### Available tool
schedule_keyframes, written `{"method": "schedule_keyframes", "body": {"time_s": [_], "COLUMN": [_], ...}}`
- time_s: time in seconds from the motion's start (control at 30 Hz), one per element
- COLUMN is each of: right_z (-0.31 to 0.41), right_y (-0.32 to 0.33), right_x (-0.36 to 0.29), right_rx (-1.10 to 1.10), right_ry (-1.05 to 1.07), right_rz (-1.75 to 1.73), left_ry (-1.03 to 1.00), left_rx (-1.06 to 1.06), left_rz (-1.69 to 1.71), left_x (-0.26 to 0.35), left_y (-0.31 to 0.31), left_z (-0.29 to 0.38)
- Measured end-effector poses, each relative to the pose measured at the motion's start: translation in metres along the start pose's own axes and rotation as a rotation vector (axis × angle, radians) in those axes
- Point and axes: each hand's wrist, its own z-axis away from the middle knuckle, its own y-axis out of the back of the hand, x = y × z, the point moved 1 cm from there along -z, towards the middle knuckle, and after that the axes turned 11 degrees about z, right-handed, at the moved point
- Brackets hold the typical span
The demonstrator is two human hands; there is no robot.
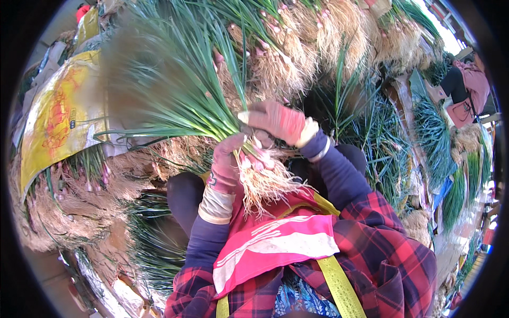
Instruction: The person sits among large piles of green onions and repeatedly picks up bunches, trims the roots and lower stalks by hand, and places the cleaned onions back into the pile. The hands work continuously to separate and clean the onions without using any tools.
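A bunch of long green plants with pinkish bulbs, apparently green garlic or spring onions (210, 119), is between my gloved hands. My left hand (226, 163) closes round the stems just above the bulbs, thumb uppermost. The pale roots (262, 190) hang over my lap, above the pink apron (278, 250). My right hand (276, 121), partly blurred, lies over the stems from the other side, its fingertips close to them. Whether its fingers grip any stems cannot be made out. The leaf tips fan out to the upper left, blurred.
Rooted bunches (278, 67) are heaped ahead. A yellow printed sack (59, 115) covers more bunches at the left. Loose green leaves (381, 139) lie at the right and by my left knee (185, 198). Another person (469, 83) sits at the far right near more piles.
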Motion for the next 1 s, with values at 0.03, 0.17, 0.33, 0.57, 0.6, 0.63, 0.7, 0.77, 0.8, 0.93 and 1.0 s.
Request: {"method": "schedule_keyframes", "body": {"time_s": [0.03,0.17,0.33,0.57,0.6,0.63,0.7,0.77,0.8,0.93,1.0], "right_z": [0.002,0.02,0.065,0.015,0.002,-0.008,-0.024,-0.03,-0.029,-0.022,-0.018], "right_y": [-0.003,0.003,0.031,0.047,0.04,0.035,0.023,0.015,0.014,0.009,0.008], "right_x": [0.005,0.004,-0.021,0.02,0.027,0.03,0.028,0.027,0.027,0.024,0.025], "right_rx": [-0.122,0.137,0.155,0.23,0.241,0.242,0.415,0.398,0.373,0.252,0.237], "right_ry": [-0.025,0.536,0.218,-0.308,-0.272,-0.188,0.26,0.192,0.047,-0.099,-0.092], "right_rz": [-0.017,0.845,-0.229,0.413,0.361,0.294,0.647,0.31,0.052,-0.435,-0.439], "left_ry": [0.043,0.132,0.015,0.103,0.079,0.059,0.09,0.101,0.071,-0.013,-0.005], "left_rx": [-0.06,0.03,0.112,0.169,0.168,0.123,0.138,0.203,0.208,0.109,0.122], "left_rz": [0.093,-0.014,-0.186,-0.102,-0.121,-0.126,-0.182,-0.13,-0.092,0.057,-0.04], "left_x": [0.001,0.002,-0.001,-0.011,-0.012,-0.012,-0.012,-0.012,-0.012,-0.013,-0.012], "left_y": [0.0,0.001,0.0,0.01,0.011,0.011,0.01,0.009,0.007,0.001,0.001], "left_z": [0.0,0.001,-0.003,-0.011,-0.011,-0.011,-0.01,-0.009,-0.007,-0.005,-0.005]}}
